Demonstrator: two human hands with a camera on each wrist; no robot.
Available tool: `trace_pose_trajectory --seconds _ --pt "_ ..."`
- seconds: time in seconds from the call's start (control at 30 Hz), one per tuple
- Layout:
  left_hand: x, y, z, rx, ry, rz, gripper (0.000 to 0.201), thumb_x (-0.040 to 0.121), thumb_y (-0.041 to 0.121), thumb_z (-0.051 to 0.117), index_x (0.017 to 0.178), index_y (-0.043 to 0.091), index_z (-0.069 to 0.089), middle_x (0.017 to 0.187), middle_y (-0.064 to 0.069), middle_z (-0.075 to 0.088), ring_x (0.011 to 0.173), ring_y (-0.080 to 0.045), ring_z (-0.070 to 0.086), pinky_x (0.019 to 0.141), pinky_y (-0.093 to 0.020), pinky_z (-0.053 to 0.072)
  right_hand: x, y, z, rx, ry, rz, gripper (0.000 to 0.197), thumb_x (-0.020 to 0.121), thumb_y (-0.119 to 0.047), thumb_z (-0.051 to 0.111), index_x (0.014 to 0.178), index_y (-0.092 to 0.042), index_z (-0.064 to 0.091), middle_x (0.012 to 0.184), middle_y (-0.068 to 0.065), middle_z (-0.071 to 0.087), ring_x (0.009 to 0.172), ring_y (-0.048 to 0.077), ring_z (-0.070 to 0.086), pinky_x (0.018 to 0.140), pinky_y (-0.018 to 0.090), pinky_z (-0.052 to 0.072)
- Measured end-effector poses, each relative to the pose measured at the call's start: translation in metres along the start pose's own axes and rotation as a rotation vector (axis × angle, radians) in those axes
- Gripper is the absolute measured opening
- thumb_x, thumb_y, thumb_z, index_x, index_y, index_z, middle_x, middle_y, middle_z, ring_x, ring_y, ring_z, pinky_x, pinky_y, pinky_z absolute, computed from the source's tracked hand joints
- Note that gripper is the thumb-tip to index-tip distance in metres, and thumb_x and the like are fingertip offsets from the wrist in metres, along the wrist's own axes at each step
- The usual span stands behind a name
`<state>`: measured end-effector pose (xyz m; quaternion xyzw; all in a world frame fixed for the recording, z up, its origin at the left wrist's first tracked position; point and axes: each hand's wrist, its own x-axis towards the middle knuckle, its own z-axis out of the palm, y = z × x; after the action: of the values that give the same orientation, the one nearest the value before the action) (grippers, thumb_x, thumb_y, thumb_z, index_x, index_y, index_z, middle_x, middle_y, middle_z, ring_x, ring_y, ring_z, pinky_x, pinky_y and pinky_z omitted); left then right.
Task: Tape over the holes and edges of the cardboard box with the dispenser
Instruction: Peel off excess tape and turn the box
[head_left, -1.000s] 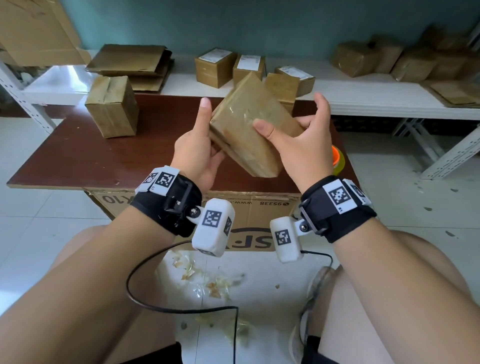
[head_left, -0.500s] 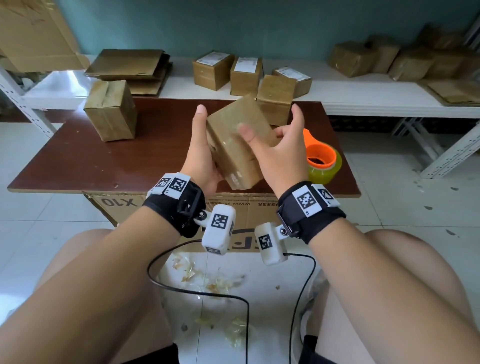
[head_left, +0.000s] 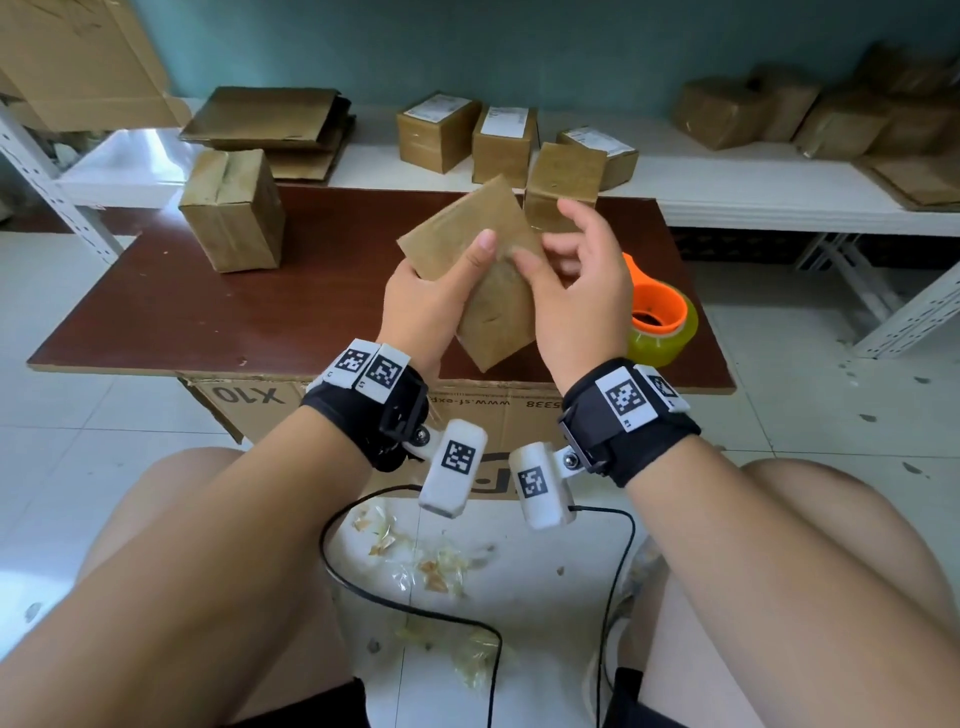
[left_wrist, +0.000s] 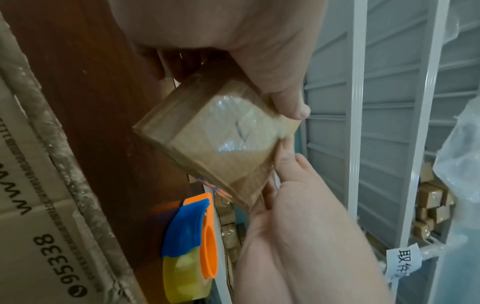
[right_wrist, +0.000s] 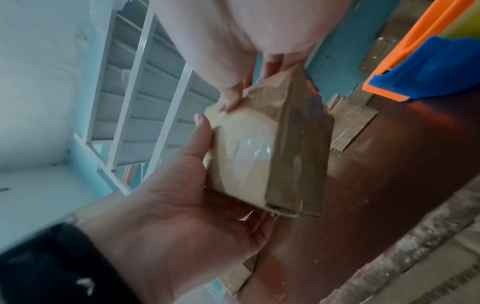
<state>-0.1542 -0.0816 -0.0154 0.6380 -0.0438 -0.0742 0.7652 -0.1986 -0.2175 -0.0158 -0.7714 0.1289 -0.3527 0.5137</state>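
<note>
A small cardboard box, wrapped in clear tape, is held tilted above the brown table. My left hand grips it from the left and below, with the thumb on its upper face. My right hand pinches its right edge with thumb and fingers. The left wrist view shows the box with glossy tape on its face. In the right wrist view the box rests in the left palm. The orange tape dispenser with a yellowish roll lies on the table at the right, untouched.
Another taped box stands on the table's far left and one at its back edge. Behind, a white shelf carries several boxes and flat cardboard. A large carton sits under the table. Tape scraps and a cable lie on the floor.
Both hands turned the box and brought it lower and nearer. My left thumb moved onto its upper face; my right hand shifted to its right edge, uncovering the dispenser.
</note>
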Motion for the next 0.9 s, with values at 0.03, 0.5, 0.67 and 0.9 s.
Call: trace_pose_trajectory --seconds 0.03,0.5,0.67,0.9 --pt "0.0 0.002 -0.001 -0.018 0.025 -0.02 0.04 0.092 0.036 0.084 0.124 0.015 0.072 0.112 0.0 0.082 0.104 -0.013 0.079 0.083 -0.028 0.064 0.0 0.0 0.001 0.011 0.001 -0.017 0.05 0.098 -0.025 0.077 0.145 -0.017 0.06 0.105 -0.018 0.071 0.102 -0.006 0.064 0.095 0.014 0.05" --pt "0.009 0.003 -0.005 0.096 0.099 -0.16 0.083 0.081 0.085 0.063 0.125 0.014 0.07 0.112 -0.001 0.081 0.098 -0.014 0.079 0.086 -0.031 0.063 0.006 -0.008 -0.004 -0.097 -0.197 0.169 0.096 0.084 -0.059 0.083 0.162 -0.028 0.037 0.162 -0.003 0.048 0.146 0.013 0.048 0.116 0.039 0.047" --pt "0.006 0.012 -0.004 0.091 0.042 -0.077 0.081 0.083 0.08 0.064 0.13 0.014 0.068 0.118 0.002 0.08 0.106 -0.011 0.077 0.09 -0.028 0.059 0.014 -0.02 -0.014 -0.06 -0.195 0.171 0.088 0.087 -0.068 0.075 0.158 -0.026 0.044 0.156 -0.008 0.053 0.138 0.007 0.052 0.112 0.034 0.049" --pt "-0.003 0.024 -0.002 -0.01 -0.05 -0.052 0.05 0.102 0.059 0.062 0.132 0.02 0.069 0.117 0.001 0.081 0.109 -0.016 0.077 0.098 -0.04 0.059 0.017 -0.035 -0.019 -0.213 -0.302 0.065 0.111 0.073 -0.067 0.089 0.161 -0.027 0.036 0.155 -0.007 0.053 0.137 0.011 0.053 0.108 0.031 0.048"
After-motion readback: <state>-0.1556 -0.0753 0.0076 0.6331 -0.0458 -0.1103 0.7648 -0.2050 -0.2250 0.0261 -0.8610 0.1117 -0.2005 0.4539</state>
